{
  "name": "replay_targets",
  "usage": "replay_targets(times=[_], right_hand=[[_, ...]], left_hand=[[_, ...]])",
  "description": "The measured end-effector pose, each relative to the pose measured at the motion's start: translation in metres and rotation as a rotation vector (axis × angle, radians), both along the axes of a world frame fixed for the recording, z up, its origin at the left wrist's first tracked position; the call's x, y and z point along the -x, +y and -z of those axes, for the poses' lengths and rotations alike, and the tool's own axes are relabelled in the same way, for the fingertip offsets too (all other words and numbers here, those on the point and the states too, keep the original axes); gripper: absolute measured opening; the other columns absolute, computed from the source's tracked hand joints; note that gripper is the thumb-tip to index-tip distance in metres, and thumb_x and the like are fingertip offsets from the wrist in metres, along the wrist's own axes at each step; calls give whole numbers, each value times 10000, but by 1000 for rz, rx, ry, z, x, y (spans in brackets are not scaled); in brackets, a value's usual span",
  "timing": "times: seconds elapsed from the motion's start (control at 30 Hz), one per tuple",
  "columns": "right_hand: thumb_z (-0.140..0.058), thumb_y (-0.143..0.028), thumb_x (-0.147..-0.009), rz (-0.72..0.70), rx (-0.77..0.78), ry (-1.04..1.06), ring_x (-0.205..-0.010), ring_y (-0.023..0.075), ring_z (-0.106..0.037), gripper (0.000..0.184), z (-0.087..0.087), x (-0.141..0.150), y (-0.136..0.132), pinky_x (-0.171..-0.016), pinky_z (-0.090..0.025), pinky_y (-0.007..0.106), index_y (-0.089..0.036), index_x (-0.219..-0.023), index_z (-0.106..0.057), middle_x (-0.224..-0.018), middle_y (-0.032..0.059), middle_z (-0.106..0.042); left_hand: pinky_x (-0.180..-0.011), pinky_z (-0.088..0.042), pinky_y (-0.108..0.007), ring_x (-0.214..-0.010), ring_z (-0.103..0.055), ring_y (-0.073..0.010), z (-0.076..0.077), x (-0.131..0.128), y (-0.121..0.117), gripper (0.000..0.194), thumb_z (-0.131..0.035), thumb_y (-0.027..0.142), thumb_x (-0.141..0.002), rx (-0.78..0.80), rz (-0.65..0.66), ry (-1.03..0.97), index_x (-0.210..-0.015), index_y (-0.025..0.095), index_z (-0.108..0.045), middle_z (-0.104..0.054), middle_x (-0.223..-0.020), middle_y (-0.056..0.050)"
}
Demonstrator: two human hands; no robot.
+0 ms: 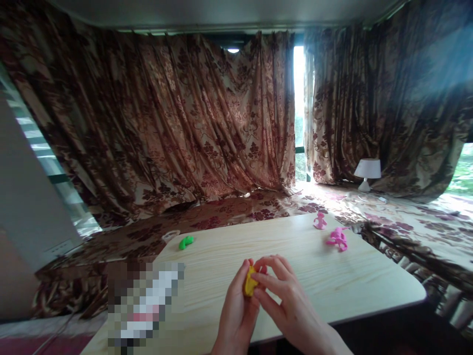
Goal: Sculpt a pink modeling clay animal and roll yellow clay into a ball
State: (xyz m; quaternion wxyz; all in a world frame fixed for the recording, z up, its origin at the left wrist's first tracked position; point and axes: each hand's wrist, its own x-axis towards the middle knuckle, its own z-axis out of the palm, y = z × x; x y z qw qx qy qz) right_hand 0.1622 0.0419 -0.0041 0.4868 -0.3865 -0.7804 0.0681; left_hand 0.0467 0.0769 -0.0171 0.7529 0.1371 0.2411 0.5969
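Observation:
A small yellow lump that looks like modelling clay (250, 282) is held between both hands over the near middle of the table. My left hand (236, 308) wraps round it from the left, with the thumb along its side. From the right, my right hand (284, 291) pinches its upper face with bent fingers and thumb. Something reddish shows behind the right fingers, too covered to make out. The lump's lower part is hidden in the left palm.
On the pale wooden table (354, 291), a curved green piece (186, 241) lies at the far left. Toward the back right are a small pink figure (320, 221) and a tangled pink piece (338, 239). A blurred-out item (151, 301) covers the left edge. A white lamp (367, 170) stands beyond.

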Motion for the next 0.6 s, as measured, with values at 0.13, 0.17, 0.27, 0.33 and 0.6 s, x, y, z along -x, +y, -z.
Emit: replay_targets(times=[0.13, 0.17, 0.27, 0.33, 0.6], right_hand=[[-486, -179, -877, 58, -9, 82, -1195, 232, -408, 383, 7, -14, -12, -990, -383, 417, -263, -1250, -486, -1271, 87, -469], [-470, -170, -882, 61, -7, 95, -1163, 225, -440, 369, 9, -15, -13, -970, -401, 409, -265, -1237, -497, -1231, 85, -498], [-442, -149, -886, 44, -21, 88, -1092, 212, -492, 325, 6, -10, -12, -933, -426, 396, -270, -1166, -553, -1132, 75, -554], [-445, -151, -881, 57, -43, 57, -1104, 215, -486, 308, -2, -2, -5, -983, -377, 427, -267, -1136, -574, -1149, 73, -551], [-400, -217, -890, 171, -13, -37, -1294, 260, -331, 389, -8, 25, 19, -1082, -198, 516, -158, -1265, -487, -1326, 129, -481]], left_hand=[[-362, -371, -116, -415, -477, -25, -3, 12, 6, 87, -571, 173, -828, -84, -9, -4, -754, 145, -536, -539, -579, 46], [-310, -297, -116, -358, -408, -19, -2, 13, 7, 157, -565, 223, -836, -118, 31, -27, -706, 152, -516, -478, -520, 66], [-275, -221, -139, -288, -306, -27, 3, 11, 7, 324, -528, 358, -848, -166, 148, -94, -593, 169, -464, -354, -417, 88], [-322, -320, -157, -325, -407, -53, 6, 5, 3, 344, -506, 411, -848, -142, 212, -80, -606, 167, -508, -422, -422, 65], [-1018, -363, -357, -1218, -473, -210, -2, 7, 1, 467, -357, 434, -901, -299, 211, -113, -1283, 190, -470, -586, -1233, -103]])
